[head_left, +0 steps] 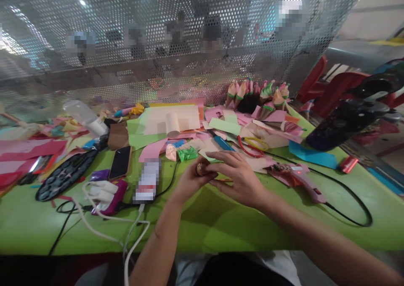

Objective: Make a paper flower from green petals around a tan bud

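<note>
Over the front half of the green table, my left hand (195, 176) is closed around a small brown rolled piece (200, 168), whose round end shows above the fingers. My right hand (241, 174) reaches in from the right with fingers bent and apart. Its fingertips are close against the brown piece; whether they touch it I cannot tell. Just beyond the hands lie a crumpled green wrapper (187, 153) and a pale pink bundle (171, 152). To the right rests a pink hot glue gun (303, 181) with a small red light glowing.
Red-handled scissors (251, 148) and a blue cutter (223, 143) lie among paper sheets (170, 115). Paper ice-cream cones (268, 94) stand at the back. Phones (120, 162), a purple power strip (113, 197) and cables fill the left. A dark bottle-like object (334, 126) stands right.
</note>
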`<state>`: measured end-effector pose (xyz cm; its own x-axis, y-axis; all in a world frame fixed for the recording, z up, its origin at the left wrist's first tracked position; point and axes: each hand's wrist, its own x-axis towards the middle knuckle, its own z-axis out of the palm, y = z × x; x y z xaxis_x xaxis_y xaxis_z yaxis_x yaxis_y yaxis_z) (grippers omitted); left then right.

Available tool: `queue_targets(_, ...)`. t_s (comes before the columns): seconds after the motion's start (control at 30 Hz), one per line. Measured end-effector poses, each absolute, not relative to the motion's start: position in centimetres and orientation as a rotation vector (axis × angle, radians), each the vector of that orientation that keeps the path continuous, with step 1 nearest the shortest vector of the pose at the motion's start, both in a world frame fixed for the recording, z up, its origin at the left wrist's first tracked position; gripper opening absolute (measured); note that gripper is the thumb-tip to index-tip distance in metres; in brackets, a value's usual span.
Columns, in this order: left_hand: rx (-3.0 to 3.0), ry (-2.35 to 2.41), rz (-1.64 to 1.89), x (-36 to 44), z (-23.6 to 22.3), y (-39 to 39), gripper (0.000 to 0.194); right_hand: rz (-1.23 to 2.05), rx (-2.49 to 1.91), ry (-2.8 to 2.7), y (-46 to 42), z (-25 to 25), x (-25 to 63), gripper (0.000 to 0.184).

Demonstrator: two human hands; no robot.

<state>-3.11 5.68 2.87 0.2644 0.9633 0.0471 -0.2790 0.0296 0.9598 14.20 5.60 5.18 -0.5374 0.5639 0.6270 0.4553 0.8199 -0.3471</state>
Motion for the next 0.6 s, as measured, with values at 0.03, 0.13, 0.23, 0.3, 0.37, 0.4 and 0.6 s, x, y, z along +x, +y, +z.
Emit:
queue_targets(0.03,1.107,0.796,1.140,-3.1,2.8,5.7,0.040,0.173,-0.746,-2.230,5.6,5.2,14.2,0.025)
queue_targets(0.13,1.092,0.773,1.166,-2.9,2.5,5.7,0.045,0.168,-0.780,-2.264,5.5,5.1,14.1,0.030)
queue_targets(0.23,1.098,0.784,1.189,-2.8,2.4,5.7,0.043,0.166,-0.815,-2.318,5.4,5.0,14.0,0.031)
queue_targets(0.3,1.096,0.813,1.189,-2.8,2.4,5.6,0.042,0.169,-0.824,-2.352,5.2,5.0,13.9,0.030)
queue_targets(0.37,1.091,0.835,1.168,-2.8,2.6,5.4,0.042,0.179,-0.823,-2.379,5.1,5.1,13.9,0.030)
queue_targets(0.4,1.085,0.838,1.158,-2.8,2.7,5.4,0.042,0.184,-0.823,-2.388,5.1,5.2,13.9,0.030)
queue_targets(0.6,1.100,0.913,1.176,-2.9,3.6,5.4,0.033,0.223,-0.798,-2.341,5.4,5.6,14.4,0.033)
